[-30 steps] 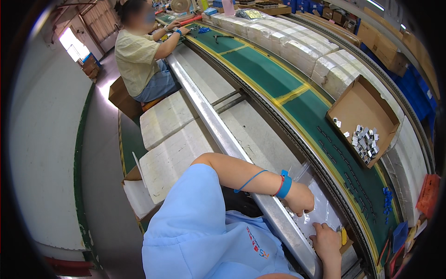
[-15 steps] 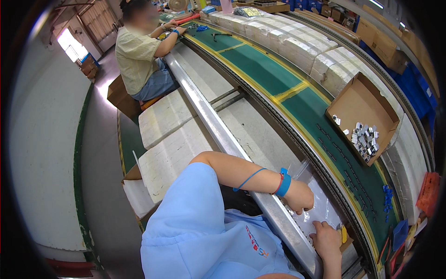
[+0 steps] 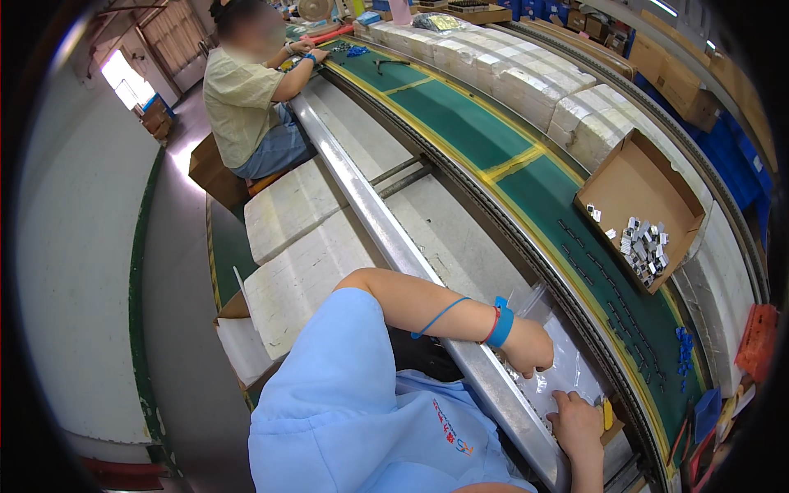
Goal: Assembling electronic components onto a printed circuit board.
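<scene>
My left hand (image 3: 528, 348), with a blue strap (image 3: 500, 325) at its wrist, reaches over clear plastic bags (image 3: 565, 349) lying between the metal rail (image 3: 411, 263) and the green belt. Its fingers are curled downward and closed; what they hold, if anything, is hidden. Nearer to me, my right hand (image 3: 579, 426) rests at the bags' lower edge. Its thumb and forefinger are bent toward each other, and I cannot make out what is between them. Something yellow (image 3: 608, 414) lies just beside the right hand.
The green belt (image 3: 526, 177) bears rows of small dark parts (image 3: 616, 304) and a pile of blue pieces (image 3: 685, 353). An open cardboard box (image 3: 629, 172) holds small silver-and-black parts (image 3: 647, 245). White foam blocks (image 3: 526, 70) line the far side. A co-worker (image 3: 246, 107) sits at far left.
</scene>
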Motion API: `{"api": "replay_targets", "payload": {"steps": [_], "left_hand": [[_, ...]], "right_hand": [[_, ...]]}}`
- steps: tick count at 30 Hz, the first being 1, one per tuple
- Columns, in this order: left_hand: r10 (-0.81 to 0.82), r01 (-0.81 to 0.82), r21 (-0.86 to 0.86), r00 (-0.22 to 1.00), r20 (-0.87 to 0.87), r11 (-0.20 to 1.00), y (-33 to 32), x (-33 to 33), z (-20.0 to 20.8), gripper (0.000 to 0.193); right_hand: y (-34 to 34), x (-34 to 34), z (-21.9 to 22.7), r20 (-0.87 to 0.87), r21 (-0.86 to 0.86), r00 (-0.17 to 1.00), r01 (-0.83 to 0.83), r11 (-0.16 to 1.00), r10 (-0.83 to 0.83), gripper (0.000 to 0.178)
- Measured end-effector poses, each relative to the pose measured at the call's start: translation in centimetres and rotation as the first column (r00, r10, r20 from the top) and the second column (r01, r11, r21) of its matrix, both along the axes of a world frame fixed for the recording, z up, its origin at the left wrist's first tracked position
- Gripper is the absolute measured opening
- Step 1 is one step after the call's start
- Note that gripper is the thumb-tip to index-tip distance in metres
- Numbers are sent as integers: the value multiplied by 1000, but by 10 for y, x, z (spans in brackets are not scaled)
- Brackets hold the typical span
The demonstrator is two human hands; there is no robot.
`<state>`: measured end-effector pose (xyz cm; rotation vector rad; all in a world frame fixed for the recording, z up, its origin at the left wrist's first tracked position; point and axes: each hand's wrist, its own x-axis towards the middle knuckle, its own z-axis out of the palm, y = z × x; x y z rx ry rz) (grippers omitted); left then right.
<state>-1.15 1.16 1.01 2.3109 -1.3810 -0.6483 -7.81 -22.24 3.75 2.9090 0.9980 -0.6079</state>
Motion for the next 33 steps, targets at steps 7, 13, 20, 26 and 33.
{"api": "replay_targets", "payload": {"steps": [7,13,20,26,33], "left_hand": [[1,-1,-2,1000,5,1000,1,-1,-2,32],[-16,16,-3,1000,6,1000,1,0,-3,32],[12,-12,7,1000,-11,1000,3,-1,3,32],[-2,3,25,1000,-17,1000,-1,3,5,32],[22,-22,3,1000,-11,1000,3,-6,3,32]], "right_hand": [[-2,0,-2,3,-9,1000,-10,1000,10,42],[-3,-1,-3,3,-12,1000,-12,1000,12,41],[0,1,1,-1,-9,1000,-10,1000,10,40],[-3,3,0,1,-11,1000,-1,1000,1,40],[0,-3,1,13,4,1000,-25,1000,25,40]]}}
